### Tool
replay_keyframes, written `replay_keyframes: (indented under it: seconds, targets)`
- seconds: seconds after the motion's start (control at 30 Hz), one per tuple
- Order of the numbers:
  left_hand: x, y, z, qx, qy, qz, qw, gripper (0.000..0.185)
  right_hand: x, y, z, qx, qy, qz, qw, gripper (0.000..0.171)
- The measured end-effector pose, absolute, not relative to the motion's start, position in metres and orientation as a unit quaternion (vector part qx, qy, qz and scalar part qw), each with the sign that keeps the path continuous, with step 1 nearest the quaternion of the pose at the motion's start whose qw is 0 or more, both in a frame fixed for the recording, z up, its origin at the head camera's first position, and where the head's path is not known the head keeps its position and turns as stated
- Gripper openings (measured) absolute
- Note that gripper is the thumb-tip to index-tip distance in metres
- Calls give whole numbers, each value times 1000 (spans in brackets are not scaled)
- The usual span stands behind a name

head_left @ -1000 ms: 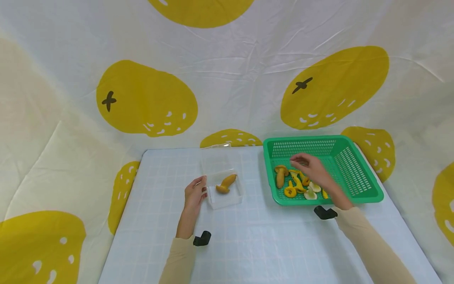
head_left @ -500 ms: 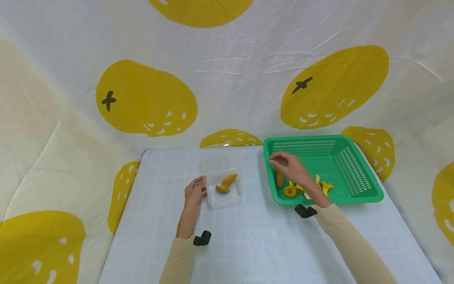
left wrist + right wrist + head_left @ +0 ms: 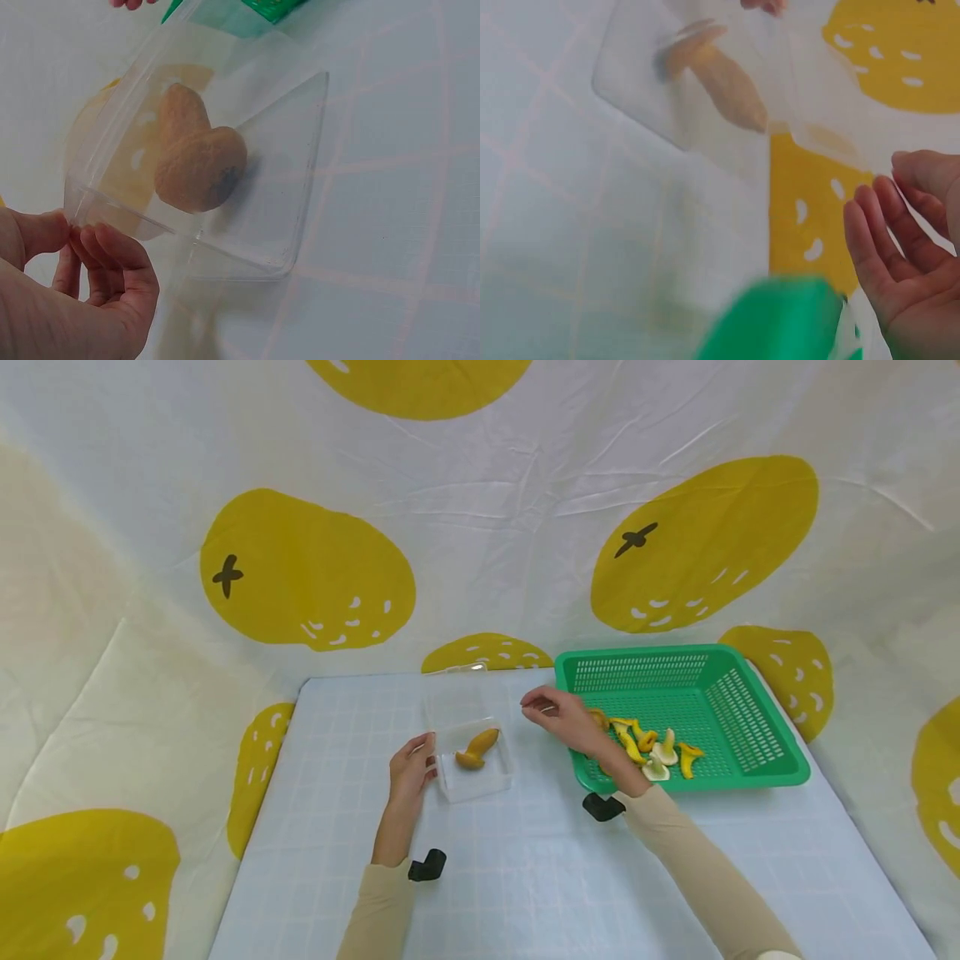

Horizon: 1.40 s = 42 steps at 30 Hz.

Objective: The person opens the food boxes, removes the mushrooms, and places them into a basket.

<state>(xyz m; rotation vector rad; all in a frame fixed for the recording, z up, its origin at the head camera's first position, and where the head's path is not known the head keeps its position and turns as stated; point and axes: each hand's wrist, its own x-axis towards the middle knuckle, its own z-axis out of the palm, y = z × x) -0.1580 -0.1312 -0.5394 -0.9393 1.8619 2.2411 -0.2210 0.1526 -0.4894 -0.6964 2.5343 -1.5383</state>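
A clear plastic clamshell box (image 3: pixel 492 783) stands on the table with its lid (image 3: pixel 454 703) raised at the back. Inside lies one brown mushroom (image 3: pixel 477 750), stem toward the back right. My left hand (image 3: pixel 408 772) pinches the box's left edge; in the left wrist view, thumb and fingertips meet at the plastic corner beside the mushroom (image 3: pixel 201 172). Between the box and the green basket (image 3: pixel 768 777), my right hand (image 3: pixel 562 718) hovers over the basket's left rim. Its fingers (image 3: pixel 866 232) are loosely bent, with nothing visible between them and the thumb.
Several yellow mushrooms (image 3: pixel 688 762) and pale ones (image 3: pixel 655 768) lie in the basket's left half; a brown one there is mostly hidden behind my right hand. A white cloth with yellow fruit prints (image 3: pixel 307 568) hangs behind the table (image 3: pixel 510 877).
My right hand has moved left from over the basket's mushrooms to past its left rim, uncovering the yellow and pale mushrooms. The left hand and box have stayed in place.
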Motion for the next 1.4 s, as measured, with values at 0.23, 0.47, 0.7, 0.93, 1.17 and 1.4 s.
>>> replay_keyframes:
  seconds: [0.23,0.47,0.7,0.93,1.17,1.4]
  targets:
    - [-158,-131,-537,-305,610,730,38,39,-220,127,-491,-279,828,-484,47,18]
    - [-160,-131,-537,-301,609,732,43,39,-219,102,-497,-326,816,-471,80,17]
    - [-161,-130,-536,-301,614,729,44,40,-216,84,-503,-370,828,-411,99,20]
    - [-161,-132,-538,-290,611,736,36,41,-209,71,-506,-415,864,-273,87,23]
    - [-159,-134,-541,-284,610,739,26,41,-202,60,-511,-461,872,-164,8,16]
    - [-156,-133,-541,-286,614,735,23,38,-194,51,-513,-475,878,-4,-63,15]
